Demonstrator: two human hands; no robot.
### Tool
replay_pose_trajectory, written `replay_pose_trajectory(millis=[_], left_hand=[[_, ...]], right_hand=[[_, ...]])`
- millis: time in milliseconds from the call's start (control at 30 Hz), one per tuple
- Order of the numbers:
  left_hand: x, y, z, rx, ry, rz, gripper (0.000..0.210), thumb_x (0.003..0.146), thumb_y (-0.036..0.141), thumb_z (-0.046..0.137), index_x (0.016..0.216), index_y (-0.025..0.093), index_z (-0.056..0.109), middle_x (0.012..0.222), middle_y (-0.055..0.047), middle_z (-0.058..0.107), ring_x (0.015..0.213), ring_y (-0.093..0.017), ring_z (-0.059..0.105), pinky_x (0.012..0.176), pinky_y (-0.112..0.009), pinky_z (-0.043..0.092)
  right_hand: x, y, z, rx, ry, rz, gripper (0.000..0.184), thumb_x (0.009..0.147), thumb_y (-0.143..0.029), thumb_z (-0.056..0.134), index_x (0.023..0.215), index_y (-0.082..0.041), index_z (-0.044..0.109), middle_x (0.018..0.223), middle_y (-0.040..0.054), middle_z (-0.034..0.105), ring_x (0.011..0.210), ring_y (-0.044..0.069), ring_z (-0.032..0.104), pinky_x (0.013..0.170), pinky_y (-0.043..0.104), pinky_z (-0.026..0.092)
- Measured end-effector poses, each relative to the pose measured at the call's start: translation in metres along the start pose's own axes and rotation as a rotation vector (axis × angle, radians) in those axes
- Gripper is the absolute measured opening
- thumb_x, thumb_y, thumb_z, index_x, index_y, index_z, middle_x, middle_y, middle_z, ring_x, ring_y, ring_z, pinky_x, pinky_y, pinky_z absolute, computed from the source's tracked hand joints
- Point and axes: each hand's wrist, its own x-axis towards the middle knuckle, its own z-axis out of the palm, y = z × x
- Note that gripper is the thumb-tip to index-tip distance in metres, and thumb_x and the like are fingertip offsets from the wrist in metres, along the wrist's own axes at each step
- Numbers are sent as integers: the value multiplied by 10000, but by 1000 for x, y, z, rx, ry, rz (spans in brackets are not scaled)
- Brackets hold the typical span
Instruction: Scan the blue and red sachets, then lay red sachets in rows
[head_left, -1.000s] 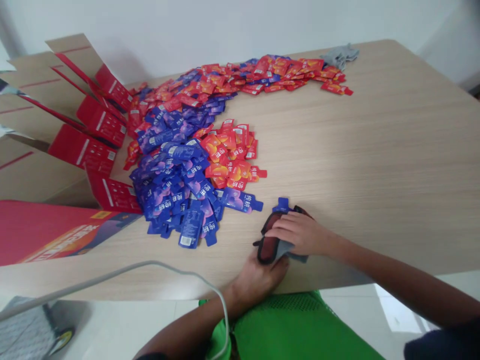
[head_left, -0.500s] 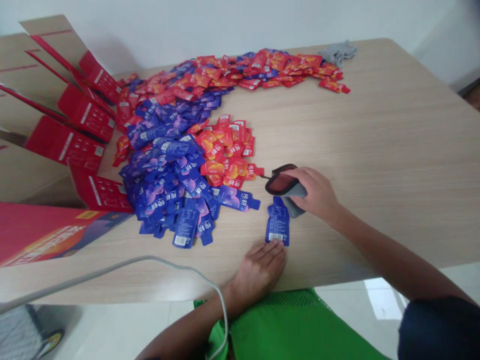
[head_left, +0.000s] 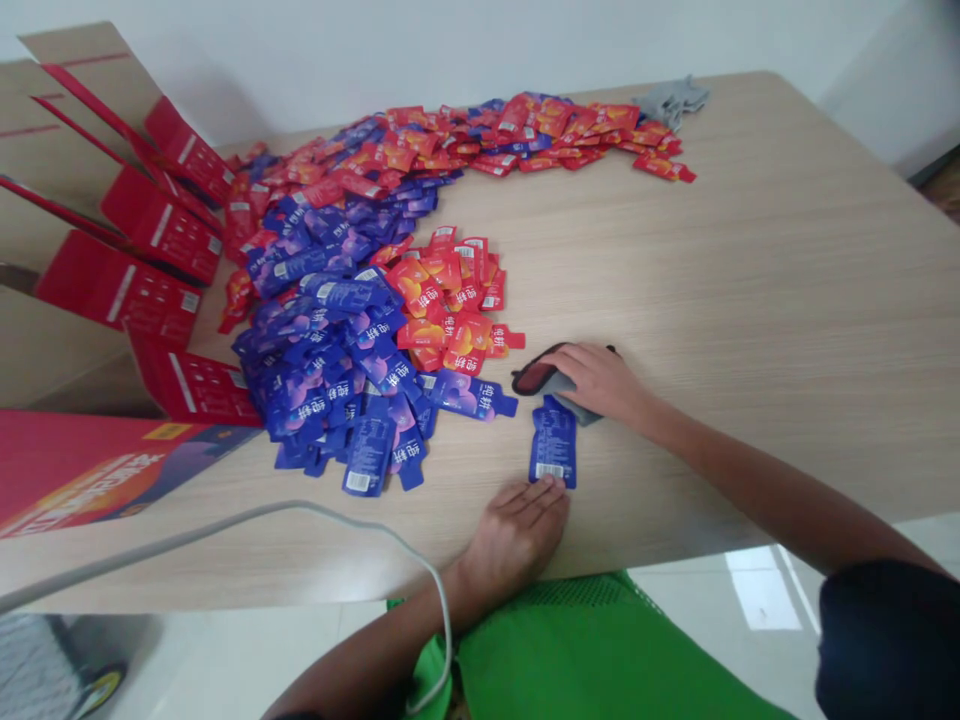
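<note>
A blue pouch (head_left: 553,445) lies flat on the table, printed side with the barcode up and its narrow spout end pointing away from me. The fingertips of my left hand (head_left: 525,525), stretched out flat, rest on its near edge. Just beyond the spout end, my right hand (head_left: 604,383) grips a folded grey cloth (head_left: 574,397) with black trim and a reddish inner side. That cloth lies low against the table and touches or covers the spout tip. Part of the cloth is hidden under my right hand.
To the left is a heap of blue pouches (head_left: 315,370), with red pouches (head_left: 450,300) beside it. A mixed row (head_left: 420,150) runs along the wall to a grey glove-like cloth (head_left: 675,100). Open red cartons (head_left: 165,300) stand far left. A grey cable (head_left: 300,507) crosses the front edge.
My right hand has lowered the grey cloth onto the table beside the spout end, and its raised opening has flattened. My left hand stays on the blue pouch. The view has shifted slightly.
</note>
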Motion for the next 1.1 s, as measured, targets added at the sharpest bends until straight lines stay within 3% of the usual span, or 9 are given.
replay_pose_trajectory(millis=[167,233,367,500,667,767,833,1000,1100], left_hand=[[2,1,-1,16,32,1,257,1035,181,604,1276,147,687,1373,-52,750,1328,-191,675,1159,-348,520],[2,1,-1,25,35,4,237,1023,179,615,1244,151,697,1330,-55,770,1268,-203,711,1108,-354,557],[2,2,-2,29,-21,-65,116,988,159,629,1027,200,730,951,-4,830,815,-165,785,826,-308,636],[3,1,-2,21,28,2,232,1015,153,602,1225,150,701,1274,-54,792,1179,-192,749,1059,-336,584],[2,-1,-3,5,23,5,246,1031,152,589,1254,144,694,1355,-49,760,1307,-175,686,1162,-332,514],[2,-3,-3,4,21,20,253,1028,157,594,1261,141,693,1364,-54,755,1309,-173,685,1149,-327,522],[2,-4,-4,14,12,44,267,1028,164,594,1276,132,688,1377,-71,747,1315,-186,683,1146,-336,529],[3,-6,-7,-16,-49,18,214,1020,146,585,1186,160,719,1178,-47,821,1034,-162,788,989,-301,614],[2,-7,-6,-18,-25,40,237,1015,142,594,1222,148,709,1238,-55,806,1105,-176,776,1019,-316,609]], right_hand=[[-12,-22,-31,140,245,74,490,921,-226,639,1406,-215,569,1320,136,693,1203,320,646,1037,468,518],[-32,-46,-28,199,182,-17,499,915,-244,639,1409,-226,574,1302,126,704,1184,309,652,1014,453,528],[-62,-76,2,219,-90,-173,410,884,-196,675,1293,-224,655,1188,93,745,1077,275,682,943,419,549],[-43,-52,24,181,-66,-78,420,879,-217,718,1293,-219,653,1208,112,730,1102,292,682,957,444,556],[5,-1,0,21,23,53,446,878,-214,719,1316,-205,638,1217,133,724,1123,346,680,982,500,547],[2,-7,-26,85,221,111,487,888,-195,673,1368,-223,597,1271,127,712,1165,332,669,1008,476,535],[-14,-27,-34,183,259,85,506,894,-212,659,1392,-227,570,1293,122,706,1175,313,663,1015,453,533],[-59,-75,-6,236,-74,-117,433,866,-196,698,1294,-227,646,1221,97,732,1106,288,676,953,435,548],[-54,-66,19,219,-87,-95,420,853,-181,725,1268,-219,670,1199,102,729,1097,283,679,935,432,554]])
